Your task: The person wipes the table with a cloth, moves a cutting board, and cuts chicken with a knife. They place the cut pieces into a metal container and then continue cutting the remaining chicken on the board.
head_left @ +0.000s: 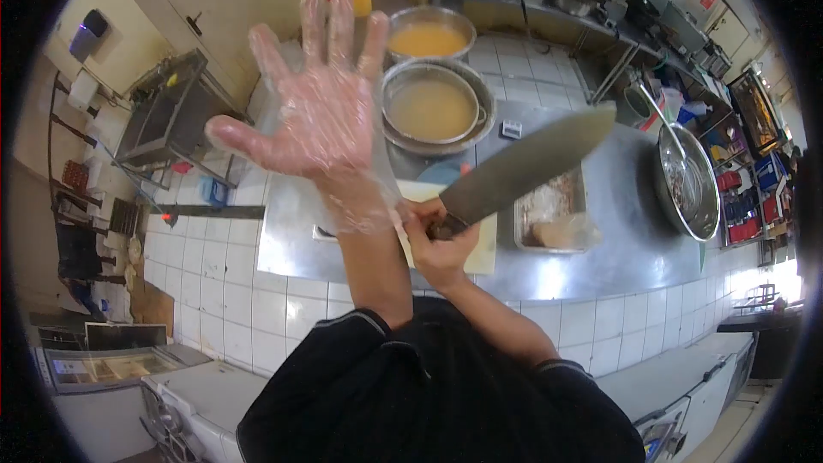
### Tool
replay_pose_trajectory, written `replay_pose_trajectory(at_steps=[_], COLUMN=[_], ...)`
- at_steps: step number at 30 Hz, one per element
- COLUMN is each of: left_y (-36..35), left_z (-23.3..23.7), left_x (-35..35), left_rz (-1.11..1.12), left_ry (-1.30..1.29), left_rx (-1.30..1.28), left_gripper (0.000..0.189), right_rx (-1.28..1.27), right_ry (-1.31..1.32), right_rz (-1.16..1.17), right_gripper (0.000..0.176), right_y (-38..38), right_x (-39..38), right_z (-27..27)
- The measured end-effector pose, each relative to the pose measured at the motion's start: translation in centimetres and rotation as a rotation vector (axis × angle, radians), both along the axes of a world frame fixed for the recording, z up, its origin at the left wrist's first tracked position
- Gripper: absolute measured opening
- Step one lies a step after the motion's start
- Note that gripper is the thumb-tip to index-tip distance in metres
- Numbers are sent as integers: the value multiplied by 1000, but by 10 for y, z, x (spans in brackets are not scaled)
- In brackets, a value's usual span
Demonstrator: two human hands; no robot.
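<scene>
My left hand [324,111] is raised with its fingers spread wide, inside a clear plastic disposable glove [347,206] that reaches past the wrist. In my right hand [446,259] is the handle of a large kitchen knife [531,165], its broad blade slanting up to the right. The fingertips of that hand are right at the loose cuff of the glove. Beneath both hands lies a pale cutting board [485,249], partly hidden by them. To the right of the board, a metal tray [520,238] holds a pale lump in clear plastic [561,234].
Beyond the steel table [626,266], two large metal pots hold liquid: an orange one [429,38] and a dull yellow one [429,111]. A small timer [512,129] lies near them. A big steel bowl [710,214] with a ladle [662,111] stands at the right edge.
</scene>
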State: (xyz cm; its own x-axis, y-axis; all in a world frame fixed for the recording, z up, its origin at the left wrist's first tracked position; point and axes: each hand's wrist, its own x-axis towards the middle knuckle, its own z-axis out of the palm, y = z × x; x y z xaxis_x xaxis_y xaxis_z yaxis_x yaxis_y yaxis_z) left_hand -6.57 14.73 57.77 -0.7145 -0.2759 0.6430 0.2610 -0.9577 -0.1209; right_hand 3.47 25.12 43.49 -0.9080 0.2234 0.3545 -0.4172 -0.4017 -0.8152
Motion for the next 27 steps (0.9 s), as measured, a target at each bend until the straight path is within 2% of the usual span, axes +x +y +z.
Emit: replay_pose_trajectory(at_steps=[2, 3, 5, 6, 7, 9, 11, 13, 15, 17, 18, 21, 24, 27], left_y=[-17, -28, -41, -47, -55, -64, -65, -54, -39, -36, -30, -16, -16, -20], left_z=[-9, -19, -32, -38, -56, -96, -149, -213, -284, -368, -373, -380, -399, -397], left_x=[3, 5, 12, 16, 16, 20, 24, 19, 22, 9, 3, 3, -1, -1], left_rz=[-52, -13, 490, 735, 754, 839, 650, 533, 739, 838, 887, 1020, 1100, 978], left_ry=[29, 25, -254, -388, -427, -626, -756, -929, -644, -391, -244, -21, 23, 17], left_rx=[45, 9, -415, -635, -635, -932, -1222, -1566, -1870, -2130, -2247, -2491, -2441, -2509], left_gripper=[104, 106, 106, 106, 97, 77, 53, 32, 28, 26, 26, 35, 27, 27], right_rx=[62, 70, 207, 291, 376, 533, 500, 344, 248, 278, 292, 319, 381, 429], right_ry=[-56, -83, -164, -189, -208, -208, -299, -468, -563, -546, -535, -573, -636, -681], right_rz=[60, 97, 86, 86, 86, 29, -19, -14, -29, -134, -191, -270, -328, -401], right_gripper=[95, 91, 91, 87, 84, 72, 52, 35, 26, 22, 21, 20, 18, 25], right_y=[3, 11, 31, 47, 65, 98, 123, 134, 139, 141, 142, 150, 158, 158], right_x=[2, 2, 9, 12, 13, 20, 35, 54, 62, 65, 67, 75, 88, 94], right_z=[-7, -6, 8, -5, -29, -71, -102, -105, -88, -91, -92, -95, -104, -114])
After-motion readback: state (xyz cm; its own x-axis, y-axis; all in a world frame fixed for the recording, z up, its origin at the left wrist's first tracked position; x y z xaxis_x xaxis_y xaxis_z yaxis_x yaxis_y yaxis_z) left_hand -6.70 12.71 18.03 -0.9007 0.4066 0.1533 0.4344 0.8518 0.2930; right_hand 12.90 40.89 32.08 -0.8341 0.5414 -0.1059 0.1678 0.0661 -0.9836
